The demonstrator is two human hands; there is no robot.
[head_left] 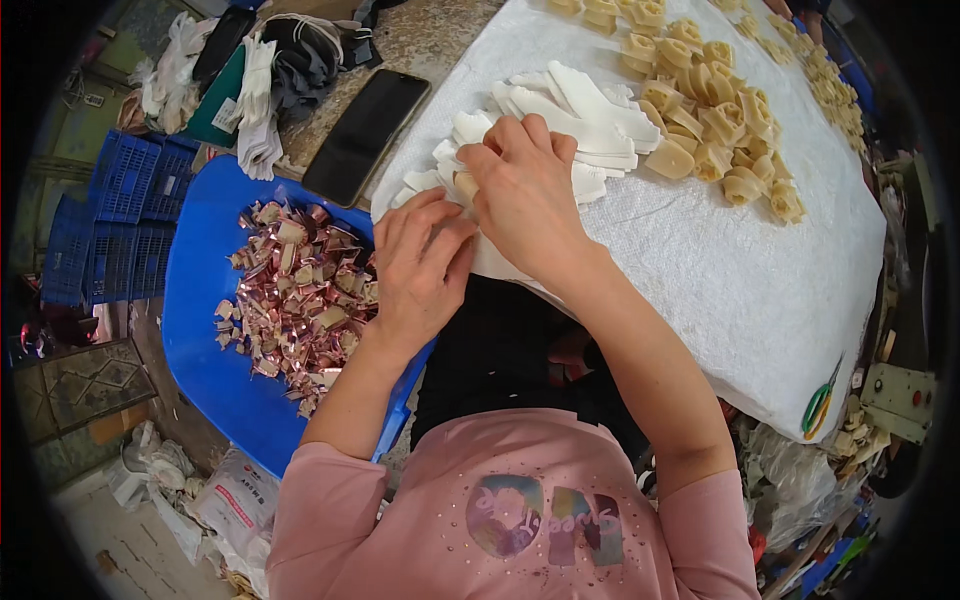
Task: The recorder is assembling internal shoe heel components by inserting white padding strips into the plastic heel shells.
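Close together at the near-left edge of the white-covered table [740, 290], my two hands meet over a small beige piece [465, 186]. My right hand [527, 195] pinches it from above, its fingers bent and hiding most of it. From the left, my left hand [420, 260] has its fingers curled against the same piece. Just beyond my fingers lies a fanned pile of thin white cut-out sheets [585, 115], partly covered by my right hand. To its right is a heap of beige rolled, ring-like pieces [715, 110].
A blue plastic bin [205, 300] at my left holds many shiny pink-and-beige pieces [300, 290]. A black phone [367, 135] lies beyond it, near cloth gloves [258, 100]. Green-handled scissors [822, 405] rest at the table's right edge. Blue crates [130, 210] stand far left.
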